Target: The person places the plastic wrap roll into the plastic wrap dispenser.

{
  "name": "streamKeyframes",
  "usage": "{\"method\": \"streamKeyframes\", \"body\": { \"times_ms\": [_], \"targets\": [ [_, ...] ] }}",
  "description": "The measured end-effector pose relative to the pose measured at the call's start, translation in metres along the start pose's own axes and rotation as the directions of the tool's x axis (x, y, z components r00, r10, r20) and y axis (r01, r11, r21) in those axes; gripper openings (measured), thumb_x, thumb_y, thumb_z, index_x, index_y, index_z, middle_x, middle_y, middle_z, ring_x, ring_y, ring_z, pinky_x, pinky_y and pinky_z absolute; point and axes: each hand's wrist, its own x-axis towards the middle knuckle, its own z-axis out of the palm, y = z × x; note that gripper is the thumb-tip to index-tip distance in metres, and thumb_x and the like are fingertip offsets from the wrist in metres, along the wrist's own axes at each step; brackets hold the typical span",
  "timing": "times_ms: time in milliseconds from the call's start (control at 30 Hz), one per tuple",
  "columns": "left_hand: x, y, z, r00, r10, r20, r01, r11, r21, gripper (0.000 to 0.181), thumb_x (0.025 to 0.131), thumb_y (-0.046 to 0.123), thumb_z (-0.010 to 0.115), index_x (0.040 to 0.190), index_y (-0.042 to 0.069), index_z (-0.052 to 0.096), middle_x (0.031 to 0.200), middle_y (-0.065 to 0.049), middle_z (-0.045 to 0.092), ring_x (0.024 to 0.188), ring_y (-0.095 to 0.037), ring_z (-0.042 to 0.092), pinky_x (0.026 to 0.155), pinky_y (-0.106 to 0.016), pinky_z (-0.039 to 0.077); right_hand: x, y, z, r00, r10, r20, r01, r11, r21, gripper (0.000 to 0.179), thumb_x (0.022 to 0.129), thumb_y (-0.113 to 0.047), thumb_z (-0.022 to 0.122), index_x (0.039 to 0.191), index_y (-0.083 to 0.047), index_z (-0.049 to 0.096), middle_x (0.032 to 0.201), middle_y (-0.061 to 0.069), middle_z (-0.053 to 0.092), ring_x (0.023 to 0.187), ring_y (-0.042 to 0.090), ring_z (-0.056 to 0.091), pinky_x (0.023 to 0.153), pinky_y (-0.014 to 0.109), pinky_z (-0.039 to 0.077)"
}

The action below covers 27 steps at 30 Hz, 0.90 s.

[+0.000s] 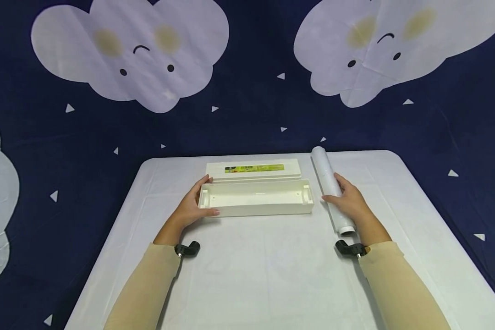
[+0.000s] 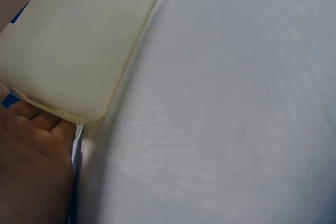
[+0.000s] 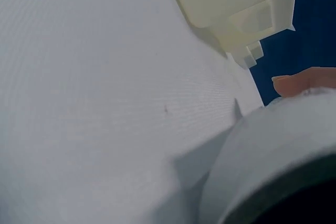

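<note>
A long cream plastic box (image 1: pixel 255 211), open at the top with a holder at each inner end, sits on the table. My left hand (image 1: pixel 189 208) grips its left end, thumb along the front wall and fingers behind. In the left wrist view the box wall (image 2: pixel 79 40) lies between thumb and fingers. To the right, my right hand (image 1: pixel 352 201) holds a white roll of cling film (image 1: pixel 327 176), thumb on the left side and fingers across the far side. The roll's hollow core faces the right wrist camera, where the roll (image 3: pixel 252 156) hides most of the hand.
Right behind the box lies a matching cream lid (image 1: pixel 253 174) with a green and yellow label. All of it rests on a white-covered table (image 1: pixel 264 270) with rounded far corners. A dark blue cloud-print cloth (image 1: pixel 255 91) hangs beyond the far edge.
</note>
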Motion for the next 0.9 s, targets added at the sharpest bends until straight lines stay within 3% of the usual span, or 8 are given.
{"method": "streamKeyframes", "body": {
  "times_ms": [433, 800, 900],
  "targets": [
    [-0.0012, -0.001, -0.0003, 1.0, -0.001, -0.001, 0.001, 1.0, 0.004, 0.124, 0.071, 0.008, 0.1, 0.169, 0.016, 0.024, 0.166, -0.005, 0.035, 0.15, -0.03, 0.034, 0.122, -0.051, 0.025, -0.0024, 0.0041, -0.0032, 1.0, -0.004, -0.012, 0.004, 1.0, 0.01, 0.099, 0.094, -0.017, 0.08, 0.167, -0.001, 0.017, 0.164, 0.032, 0.026, 0.147, 0.05, 0.033, 0.116, 0.061, 0.032],
    [0.0003, 0.0004, -0.0002, 1.0, -0.023, -0.006, 0.023, 1.0, -0.002, 0.126, 0.071, 0.006, 0.1, 0.169, 0.02, 0.023, 0.167, -0.005, 0.033, 0.15, -0.03, 0.034, 0.122, -0.05, 0.025, -0.0069, 0.006, -0.006, 1.0, 0.013, -0.024, -0.012, 0.999, 0.04, 0.097, 0.095, -0.017, 0.08, 0.167, -0.001, 0.018, 0.168, 0.026, 0.023, 0.151, 0.046, 0.028, 0.118, 0.057, 0.031],
    [0.0008, 0.0006, -0.0007, 0.999, -0.037, -0.003, 0.037, 0.999, 0.0, 0.126, 0.071, 0.002, 0.098, 0.169, 0.015, 0.021, 0.168, -0.009, 0.031, 0.151, -0.033, 0.032, 0.122, -0.051, 0.024, -0.0077, 0.0052, -0.0066, 1.0, 0.012, -0.028, -0.011, 0.999, 0.044, 0.096, 0.095, -0.016, 0.08, 0.167, -0.002, 0.018, 0.167, 0.027, 0.024, 0.15, 0.046, 0.029, 0.118, 0.057, 0.031]
  ]
}}
